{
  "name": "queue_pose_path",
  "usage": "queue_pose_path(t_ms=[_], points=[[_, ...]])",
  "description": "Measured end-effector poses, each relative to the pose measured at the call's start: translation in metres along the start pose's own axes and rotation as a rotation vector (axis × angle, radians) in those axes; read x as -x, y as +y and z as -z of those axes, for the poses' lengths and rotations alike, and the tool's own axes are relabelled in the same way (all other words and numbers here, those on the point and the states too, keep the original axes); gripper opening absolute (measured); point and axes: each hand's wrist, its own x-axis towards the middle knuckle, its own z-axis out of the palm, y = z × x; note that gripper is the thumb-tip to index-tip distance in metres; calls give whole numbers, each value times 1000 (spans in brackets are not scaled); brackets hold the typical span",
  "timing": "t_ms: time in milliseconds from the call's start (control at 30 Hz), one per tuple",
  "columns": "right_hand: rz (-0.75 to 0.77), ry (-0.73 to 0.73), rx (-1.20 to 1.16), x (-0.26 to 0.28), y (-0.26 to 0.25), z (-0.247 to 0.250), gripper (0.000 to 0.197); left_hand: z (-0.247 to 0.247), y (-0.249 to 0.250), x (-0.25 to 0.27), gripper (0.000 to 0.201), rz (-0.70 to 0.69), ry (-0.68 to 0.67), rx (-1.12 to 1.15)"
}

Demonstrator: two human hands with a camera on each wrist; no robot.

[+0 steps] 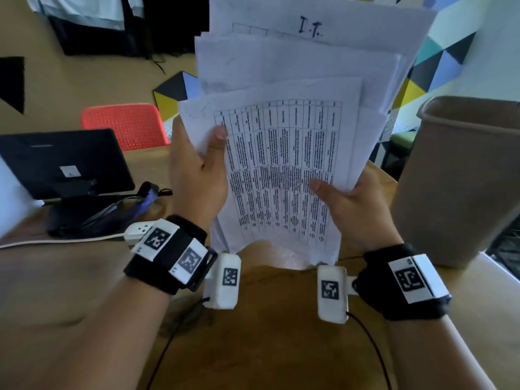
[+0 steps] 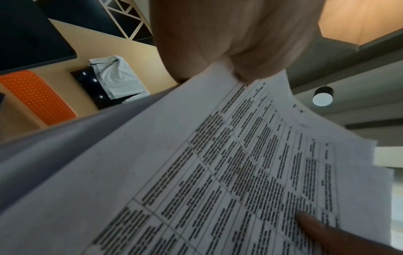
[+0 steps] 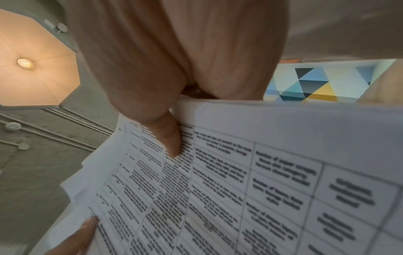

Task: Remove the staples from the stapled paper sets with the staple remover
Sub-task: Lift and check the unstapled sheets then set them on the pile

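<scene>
Both hands clamp the fanned stack of white printed paper sets (image 1: 284,153), raised upright above the brown table (image 1: 70,291): left hand (image 1: 197,175) pinches the left edge, right hand (image 1: 354,209) the lower right. Light, limp sheets slide easily — grip near the bound corner. No staple or staple remover can be made out.

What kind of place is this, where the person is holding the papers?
Most likely an office or a shared workroom. A dark monitor and a white power strip are on a wooden desk, an orange chair stands behind it, and a wall with coloured triangles is on the right.
</scene>
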Motion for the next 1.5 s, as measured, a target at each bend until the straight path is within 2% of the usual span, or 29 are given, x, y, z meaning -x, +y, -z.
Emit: queue_pose_path(t_ms=[100,233,300,367,467,600,733,900,1033,1167,1300,1400,1500], points=[[-49,-23,-16,13,1,5,27,9,4,14,31,42,-39,46],[-278,-90,4,36,21,1,24,13,-13,51,36,340,-225,64],[-306,-51,21,47,28,-4,17,13,-25,66,39,399,-279,0],[-286,19,46,53,28,-9,6,12,-24,75,45,402,-266,-15],[-249,44,19,56,21,-10,4,13,-9,80,42,401,-173,52],[-222,69,-76,61,9,-2,15,18,10,84,35,376,-65,70],[-149,145,-74,58,2,-3,18,15,24,75,28,319,-92,97],[-43,130,66,56,-2,-6,13,15,28,73,20,317,-102,64],[-39,85,-13,64,-1,1,17,23,25,76,17,332,-139,74],[-191,22,2,69,16,-2,23,22,12,93,24,431,-243,29],[-261,3,-9,71,33,-2,22,20,-2,104,25,540,-307,-29],[-297,-21,-37,77,42,-1,25,20,-16,117,18,689,-369,-65],[-320,-31,1,76,45,0,24,19,-33,129,28,847,-384,6]])
